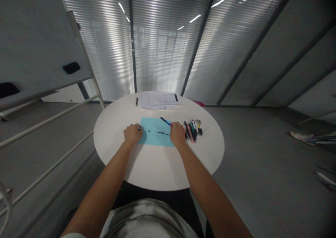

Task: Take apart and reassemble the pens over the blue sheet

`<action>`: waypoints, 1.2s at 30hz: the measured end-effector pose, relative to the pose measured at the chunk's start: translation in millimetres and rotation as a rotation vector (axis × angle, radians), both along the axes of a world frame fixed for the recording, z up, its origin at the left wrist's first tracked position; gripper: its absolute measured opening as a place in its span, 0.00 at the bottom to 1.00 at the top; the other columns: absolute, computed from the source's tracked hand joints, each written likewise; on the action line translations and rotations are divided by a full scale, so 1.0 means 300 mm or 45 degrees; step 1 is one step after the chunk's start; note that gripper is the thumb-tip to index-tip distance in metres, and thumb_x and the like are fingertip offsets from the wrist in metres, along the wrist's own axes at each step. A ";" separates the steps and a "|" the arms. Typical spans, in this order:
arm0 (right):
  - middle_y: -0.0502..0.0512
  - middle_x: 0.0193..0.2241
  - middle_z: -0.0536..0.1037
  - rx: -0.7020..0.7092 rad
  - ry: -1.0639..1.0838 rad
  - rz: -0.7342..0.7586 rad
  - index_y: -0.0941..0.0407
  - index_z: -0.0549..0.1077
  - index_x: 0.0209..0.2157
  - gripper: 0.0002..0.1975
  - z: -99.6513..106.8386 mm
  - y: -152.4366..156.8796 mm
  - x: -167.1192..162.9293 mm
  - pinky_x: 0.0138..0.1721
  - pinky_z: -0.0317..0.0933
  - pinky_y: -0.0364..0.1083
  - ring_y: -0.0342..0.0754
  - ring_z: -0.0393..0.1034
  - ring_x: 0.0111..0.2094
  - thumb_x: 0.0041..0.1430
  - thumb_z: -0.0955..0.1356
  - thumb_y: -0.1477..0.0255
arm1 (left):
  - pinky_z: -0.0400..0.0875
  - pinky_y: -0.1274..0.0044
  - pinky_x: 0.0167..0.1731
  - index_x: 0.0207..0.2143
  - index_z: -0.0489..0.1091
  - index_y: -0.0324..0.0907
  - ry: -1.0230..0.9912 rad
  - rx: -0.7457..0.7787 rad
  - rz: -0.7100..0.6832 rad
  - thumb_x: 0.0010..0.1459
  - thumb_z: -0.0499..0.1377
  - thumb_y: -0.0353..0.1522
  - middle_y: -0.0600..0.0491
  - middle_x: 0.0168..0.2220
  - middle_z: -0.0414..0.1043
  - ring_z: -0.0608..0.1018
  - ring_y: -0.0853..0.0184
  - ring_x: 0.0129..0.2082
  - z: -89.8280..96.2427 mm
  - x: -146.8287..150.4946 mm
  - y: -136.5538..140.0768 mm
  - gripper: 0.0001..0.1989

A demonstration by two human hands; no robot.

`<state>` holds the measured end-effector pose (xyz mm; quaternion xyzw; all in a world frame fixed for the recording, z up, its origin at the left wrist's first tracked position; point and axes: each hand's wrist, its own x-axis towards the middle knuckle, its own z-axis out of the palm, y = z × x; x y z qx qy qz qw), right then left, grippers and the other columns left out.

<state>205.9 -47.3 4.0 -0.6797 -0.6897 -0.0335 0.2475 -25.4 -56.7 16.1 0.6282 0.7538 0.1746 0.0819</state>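
My left hand (133, 133) is closed at the left edge of a light blue sheet (154, 140), its fingers pinched around a small dark piece too tiny to name. At the sheet's right edge, my right hand (178, 133) has its fingers curled on the lower end of a blue pen (165, 121) with a dark tip, pointing up and left. A thin black stick, like a pen refill (163, 133), lies on the sheet between my hands. Nearer the left hand sits a small dark and clear bit (149, 130), too small to make out.
Several pens and markers (193, 129) lie in a row just right of my right hand. Printed papers (159, 100) with a dark pen (137, 102) beside them are at the far side of the round white table (157, 171). A whiteboard frame (86, 56) stands at left.
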 end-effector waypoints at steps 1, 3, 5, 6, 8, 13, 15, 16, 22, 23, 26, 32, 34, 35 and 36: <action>0.60 0.46 0.72 0.026 0.035 -0.005 0.56 0.68 0.48 0.13 0.000 0.003 -0.003 0.46 0.51 0.49 0.52 0.62 0.48 0.66 0.58 0.71 | 0.65 0.63 0.44 0.45 0.73 0.48 0.003 0.002 -0.001 0.55 0.51 0.35 0.46 0.44 0.74 0.74 0.53 0.46 -0.001 0.000 0.001 0.17; 0.61 0.45 0.72 0.052 0.103 0.011 0.58 0.66 0.49 0.14 0.000 0.006 -0.010 0.46 0.51 0.48 0.52 0.63 0.47 0.66 0.57 0.73 | 0.65 0.63 0.44 0.45 0.73 0.48 0.009 0.008 0.000 0.55 0.51 0.35 0.46 0.44 0.75 0.74 0.53 0.45 -0.004 0.001 0.001 0.17; 0.62 0.45 0.72 0.071 0.150 0.055 0.60 0.64 0.50 0.14 0.001 0.006 -0.019 0.45 0.51 0.48 0.52 0.64 0.47 0.65 0.56 0.76 | 0.65 0.62 0.44 0.45 0.73 0.49 0.011 0.014 0.002 0.55 0.51 0.35 0.46 0.43 0.75 0.74 0.53 0.45 -0.006 0.002 0.001 0.17; 0.63 0.46 0.72 0.087 0.162 0.077 0.60 0.63 0.51 0.15 0.003 0.003 -0.024 0.45 0.51 0.48 0.52 0.64 0.47 0.64 0.55 0.77 | 0.65 0.62 0.44 0.45 0.73 0.48 0.013 0.019 0.004 0.55 0.52 0.35 0.46 0.43 0.75 0.74 0.53 0.45 -0.007 0.002 0.001 0.17; 0.63 0.48 0.71 0.122 0.160 0.121 0.60 0.62 0.52 0.17 0.008 -0.003 -0.034 0.45 0.51 0.48 0.52 0.64 0.48 0.63 0.56 0.79 | 0.65 0.62 0.44 0.45 0.73 0.48 0.014 0.030 0.006 0.55 0.52 0.35 0.45 0.43 0.75 0.74 0.53 0.45 -0.009 0.002 0.001 0.17; 0.60 0.45 0.73 0.044 0.060 0.192 0.57 0.67 0.48 0.14 0.022 -0.014 -0.056 0.46 0.51 0.49 0.52 0.65 0.46 0.62 0.59 0.74 | 0.65 0.61 0.43 0.45 0.73 0.48 0.024 0.043 -0.003 0.55 0.51 0.35 0.45 0.43 0.74 0.74 0.52 0.45 -0.013 -0.001 0.001 0.17; 0.58 0.42 0.74 -0.038 0.015 0.221 0.55 0.70 0.46 0.13 0.023 -0.014 -0.063 0.45 0.51 0.49 0.51 0.65 0.44 0.62 0.60 0.73 | 0.65 0.61 0.43 0.44 0.73 0.48 0.027 0.039 -0.004 0.55 0.51 0.35 0.45 0.43 0.74 0.74 0.52 0.45 -0.012 -0.002 0.000 0.17; 0.57 0.41 0.75 -0.076 -0.009 0.239 0.53 0.71 0.46 0.13 0.023 -0.014 -0.067 0.45 0.50 0.49 0.51 0.66 0.44 0.62 0.60 0.73 | 0.65 0.62 0.43 0.44 0.73 0.48 0.027 0.036 -0.003 0.55 0.51 0.35 0.45 0.43 0.74 0.74 0.52 0.45 -0.012 -0.002 0.000 0.16; 0.55 0.40 0.73 -0.140 -0.164 0.366 0.45 0.71 0.50 0.16 0.027 -0.032 -0.079 0.43 0.48 0.49 0.52 0.62 0.44 0.63 0.61 0.72 | 0.65 0.62 0.43 0.44 0.73 0.47 0.024 0.029 0.003 0.55 0.51 0.36 0.45 0.43 0.74 0.74 0.52 0.45 -0.003 0.005 -0.006 0.16; 0.56 0.41 0.73 -0.134 -0.180 0.378 0.44 0.71 0.50 0.17 0.026 -0.036 -0.078 0.43 0.48 0.49 0.52 0.62 0.45 0.62 0.62 0.72 | 0.65 0.62 0.44 0.44 0.72 0.47 0.021 0.024 0.001 0.55 0.52 0.36 0.45 0.43 0.75 0.73 0.52 0.45 -0.001 0.006 -0.007 0.16; 0.56 0.42 0.72 -0.129 -0.199 0.387 0.45 0.71 0.50 0.16 0.020 -0.039 -0.074 0.43 0.47 0.49 0.52 0.61 0.45 0.62 0.62 0.72 | 0.64 0.62 0.44 0.44 0.72 0.47 0.018 0.014 0.006 0.55 0.52 0.35 0.46 0.44 0.74 0.73 0.53 0.46 0.006 0.011 -0.010 0.16; 0.55 0.42 0.72 -0.096 -0.192 0.381 0.47 0.73 0.47 0.14 0.001 -0.028 -0.066 0.42 0.48 0.49 0.51 0.60 0.45 0.62 0.62 0.73 | 0.64 0.63 0.44 0.45 0.72 0.47 0.037 0.004 0.012 0.56 0.51 0.36 0.46 0.44 0.74 0.73 0.53 0.46 0.006 0.013 -0.008 0.16; 0.55 0.41 0.73 -0.085 -0.191 0.385 0.48 0.73 0.46 0.13 -0.002 -0.025 -0.065 0.42 0.48 0.49 0.51 0.60 0.45 0.62 0.62 0.72 | 0.64 0.63 0.44 0.45 0.72 0.48 0.039 0.008 0.010 0.56 0.51 0.36 0.46 0.44 0.74 0.74 0.53 0.46 0.002 0.012 -0.006 0.17; 0.54 0.41 0.73 -0.083 -0.190 0.385 0.48 0.73 0.45 0.12 -0.003 -0.024 -0.064 0.42 0.48 0.49 0.51 0.60 0.45 0.62 0.62 0.72 | 0.64 0.63 0.44 0.45 0.72 0.48 0.038 0.010 0.012 0.56 0.51 0.36 0.46 0.44 0.74 0.74 0.53 0.46 -0.001 0.011 -0.005 0.17; 0.54 0.41 0.73 -0.085 -0.188 0.382 0.48 0.73 0.45 0.12 -0.004 -0.023 -0.064 0.42 0.48 0.49 0.51 0.61 0.45 0.62 0.62 0.71 | 0.64 0.63 0.44 0.45 0.72 0.48 0.037 0.009 0.012 0.56 0.51 0.36 0.46 0.44 0.74 0.74 0.53 0.46 -0.002 0.011 -0.005 0.17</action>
